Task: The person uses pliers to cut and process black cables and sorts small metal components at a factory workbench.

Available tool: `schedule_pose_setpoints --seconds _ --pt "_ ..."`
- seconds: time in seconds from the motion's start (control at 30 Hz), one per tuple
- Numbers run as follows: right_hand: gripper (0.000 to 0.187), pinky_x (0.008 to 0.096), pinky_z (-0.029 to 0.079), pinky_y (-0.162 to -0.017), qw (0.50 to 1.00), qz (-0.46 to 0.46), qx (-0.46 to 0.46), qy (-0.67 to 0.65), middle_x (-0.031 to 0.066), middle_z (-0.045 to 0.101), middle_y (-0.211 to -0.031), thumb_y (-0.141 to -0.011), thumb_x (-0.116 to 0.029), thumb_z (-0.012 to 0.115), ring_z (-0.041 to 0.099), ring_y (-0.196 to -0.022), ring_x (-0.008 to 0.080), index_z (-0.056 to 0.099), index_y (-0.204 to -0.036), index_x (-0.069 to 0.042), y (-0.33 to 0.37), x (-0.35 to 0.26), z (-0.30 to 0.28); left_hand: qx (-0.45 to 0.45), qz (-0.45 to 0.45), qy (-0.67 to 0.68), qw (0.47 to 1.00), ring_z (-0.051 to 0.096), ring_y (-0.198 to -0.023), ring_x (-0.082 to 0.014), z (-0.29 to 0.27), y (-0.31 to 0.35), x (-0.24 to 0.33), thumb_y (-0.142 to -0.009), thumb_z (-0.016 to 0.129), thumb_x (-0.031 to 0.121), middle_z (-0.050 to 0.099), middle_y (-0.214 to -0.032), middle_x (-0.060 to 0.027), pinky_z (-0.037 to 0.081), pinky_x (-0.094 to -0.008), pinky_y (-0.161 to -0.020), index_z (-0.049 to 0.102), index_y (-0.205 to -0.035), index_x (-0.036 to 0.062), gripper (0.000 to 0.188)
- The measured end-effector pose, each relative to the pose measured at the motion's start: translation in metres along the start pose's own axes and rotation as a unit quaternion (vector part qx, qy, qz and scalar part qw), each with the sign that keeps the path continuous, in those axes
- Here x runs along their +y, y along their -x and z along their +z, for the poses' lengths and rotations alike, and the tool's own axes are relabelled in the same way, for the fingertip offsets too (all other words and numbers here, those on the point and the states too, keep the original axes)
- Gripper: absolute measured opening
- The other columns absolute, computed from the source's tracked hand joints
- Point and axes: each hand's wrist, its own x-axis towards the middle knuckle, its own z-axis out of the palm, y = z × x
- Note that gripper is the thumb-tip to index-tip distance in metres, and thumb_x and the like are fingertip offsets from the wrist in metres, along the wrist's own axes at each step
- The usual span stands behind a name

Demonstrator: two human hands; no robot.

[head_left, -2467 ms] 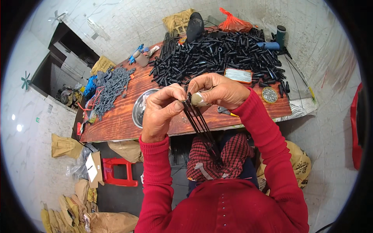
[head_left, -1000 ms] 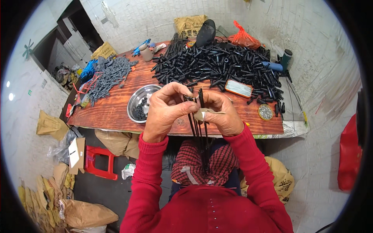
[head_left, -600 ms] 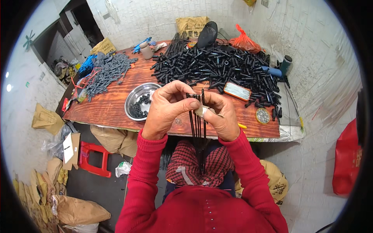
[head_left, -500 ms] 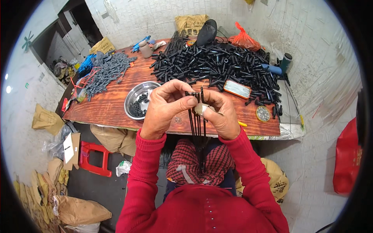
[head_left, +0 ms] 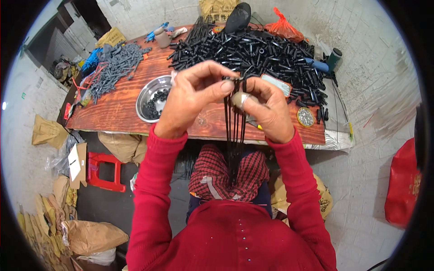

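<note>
My left hand (head_left: 192,97) is closed, pinching the upper ends of several thin black rods (head_left: 233,119) between thumb and bent fingers. The rods hang as a bundle toward my lap. From the other side my right hand (head_left: 271,106) grips the same bundle near its top; its thumb wears a pale wrap (head_left: 242,99). Fingers partly hide the rod tops, so how they join there cannot be made out. Left of my left hand stands a steel bowl (head_left: 141,105) with small black rings (head_left: 153,104) inside.
Black tubular parts (head_left: 253,49) are heaped at the table's back. Grey parts (head_left: 117,63) lie at the left. Near my right hand are a rectangular case (head_left: 276,85) and a round dish of small metal pieces (head_left: 305,117). A red stool (head_left: 106,171) stands on the floor.
Both hands have risen with the rods, showing more of their hanging length. One rod that stood apart near my right fingers now sits closer to the bundle. The view has tilted slightly.
</note>
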Motion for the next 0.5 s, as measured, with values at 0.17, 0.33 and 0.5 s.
schedule_pose_setpoints --seconds 0.17,0.33,0.5 --pt "0.022 0.0232 0.048 -0.078 1.000 -0.009 0.026 0.009 0.0032 0.066 -0.097 -0.090 -0.012 0.062 0.061 -0.089 0.0085 0.062 -0.109 0.000 -0.006 0.013 -0.008 -0.019 -0.059 -0.051 0.997 0.054 -0.075 -0.0041 -0.004 -0.019 0.003 -0.087 0.071 0.011 0.064 -0.085 0.0012 0.043 -0.0207 -0.066 0.067 -0.100 0.0025 0.017" --pt "0.023 0.0235 0.049 -0.080 0.999 -0.017 0.029 0.015 0.0031 0.066 -0.098 -0.091 -0.012 0.063 0.061 -0.088 0.0079 0.062 -0.109 0.002 -0.011 0.014 -0.006 -0.036 -0.072 -0.059 0.995 0.056 -0.077 -0.0048 -0.014 -0.024 0.004 -0.086 0.072 0.013 0.063 -0.085 0.0018 0.044 -0.0209 -0.068 0.067 -0.097 0.0037 0.016" --pt "0.023 0.0223 0.049 -0.078 0.999 -0.018 0.026 0.030 0.0024 0.066 -0.098 -0.091 -0.012 0.064 0.060 -0.087 0.0070 0.063 -0.109 0.002 -0.013 0.013 -0.003 -0.060 -0.086 -0.077 0.991 0.058 -0.079 -0.0064 -0.022 -0.025 0.008 -0.085 0.074 0.019 0.064 -0.086 0.0009 0.047 -0.0221 -0.071 0.067 -0.098 0.0037 0.021"
